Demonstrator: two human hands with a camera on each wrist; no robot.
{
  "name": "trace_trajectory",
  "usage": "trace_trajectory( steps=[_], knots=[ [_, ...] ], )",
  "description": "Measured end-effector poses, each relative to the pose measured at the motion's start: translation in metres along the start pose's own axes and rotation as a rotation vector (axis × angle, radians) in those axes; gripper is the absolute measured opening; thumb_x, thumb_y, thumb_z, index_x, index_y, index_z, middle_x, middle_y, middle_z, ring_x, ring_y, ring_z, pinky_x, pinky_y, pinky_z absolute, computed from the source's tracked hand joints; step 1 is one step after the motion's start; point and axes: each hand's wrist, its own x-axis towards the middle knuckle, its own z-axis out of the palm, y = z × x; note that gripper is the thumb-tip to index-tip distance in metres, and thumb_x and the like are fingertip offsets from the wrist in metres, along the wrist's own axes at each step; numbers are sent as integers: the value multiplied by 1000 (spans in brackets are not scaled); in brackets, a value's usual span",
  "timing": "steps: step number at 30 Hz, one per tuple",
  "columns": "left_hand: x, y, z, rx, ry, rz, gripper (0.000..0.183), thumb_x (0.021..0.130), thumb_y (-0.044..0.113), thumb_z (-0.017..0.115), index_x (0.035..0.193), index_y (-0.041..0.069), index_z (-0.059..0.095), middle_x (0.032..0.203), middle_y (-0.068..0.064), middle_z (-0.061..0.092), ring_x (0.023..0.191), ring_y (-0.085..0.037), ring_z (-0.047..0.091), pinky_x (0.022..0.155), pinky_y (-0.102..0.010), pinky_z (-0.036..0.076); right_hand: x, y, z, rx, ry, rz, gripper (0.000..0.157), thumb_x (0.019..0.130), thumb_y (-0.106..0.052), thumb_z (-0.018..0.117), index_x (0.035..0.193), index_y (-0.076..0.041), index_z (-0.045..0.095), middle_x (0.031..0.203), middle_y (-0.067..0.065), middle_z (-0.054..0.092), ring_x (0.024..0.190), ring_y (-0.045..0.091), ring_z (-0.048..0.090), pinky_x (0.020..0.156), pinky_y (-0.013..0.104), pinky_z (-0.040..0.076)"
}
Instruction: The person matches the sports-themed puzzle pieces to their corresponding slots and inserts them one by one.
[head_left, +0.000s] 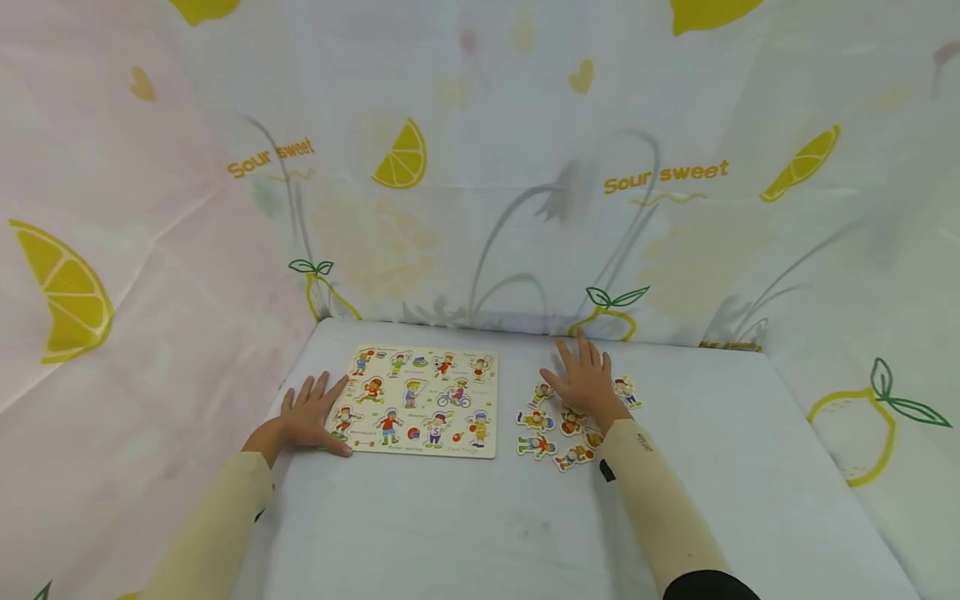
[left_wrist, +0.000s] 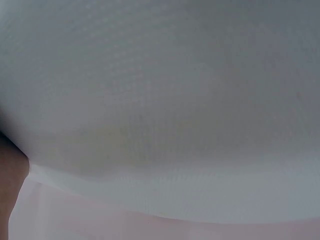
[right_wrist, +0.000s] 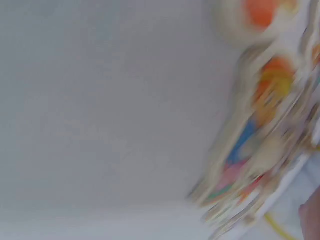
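Left grip (head_left: 306,418), seen from the head, rests with fingers spread apart at the left edge of the picture board (head_left: 430,408); the right grip (head_left: 587,385), fingers apart too, blocks some loose cutouts (head_left: 572,421) on the white desk (head_left: 450,525), and I can't tell whether it touches them. Lemon-printed cloth (head_left: 450,242) closes in the back and sides. At the left wrist I make out only a blurred pale surface (left_wrist: 165,100) and some skin (left_wrist: 11,185). From the right wrist, cutouts smear together, some cut off at the right.
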Motion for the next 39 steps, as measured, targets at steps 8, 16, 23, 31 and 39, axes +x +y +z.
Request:
trace_trajectory(
  steps=[8,16,23,31,39],
  knots=[
    [4,-4,3,1,7,-9,146,51,79,79,159,13,7,161,-32,-8,146,-57,-11,109,-73,-15,-19,57,-7,34,-27,134,85,97,-68,33,160,-17,8,162,26,-17,148,51,4,112,74,1],
    [5,-3,5,8,7,-3,146,51,80,78,159,13,7,161,-32,-8,146,-56,-13,109,-73,-15,-41,98,-18,47,-2,178,87,96,-69,36,160,-15,9,161,30,-17,145,56,5,110,75,0],
    [4,-3,3,11,0,-14,145,52,76,80,159,12,5,161,-33,-8,145,-58,-11,108,-75,-14,-56,119,-18,-15,63,102,85,95,-64,45,158,-14,17,162,30,-9,140,57,18,110,74,6],
    [3,-2,-7,42,7,-14,142,55,73,81,158,10,7,160,-34,-5,145,-58,-8,109,-75,-10,-67,120,-20,30,63,143,70,97,-55,49,150,-11,34,160,33,-5,136,60,25,105,74,21],
    [6,-2,-2,26,-6,-2,143,55,74,80,159,10,6,161,-33,-7,145,-58,-9,109,-75,-11,-56,109,-13,248,60,254,40,95,-34,61,123,-6,55,156,37,13,135,57,33,102,74,27]
  ],
)
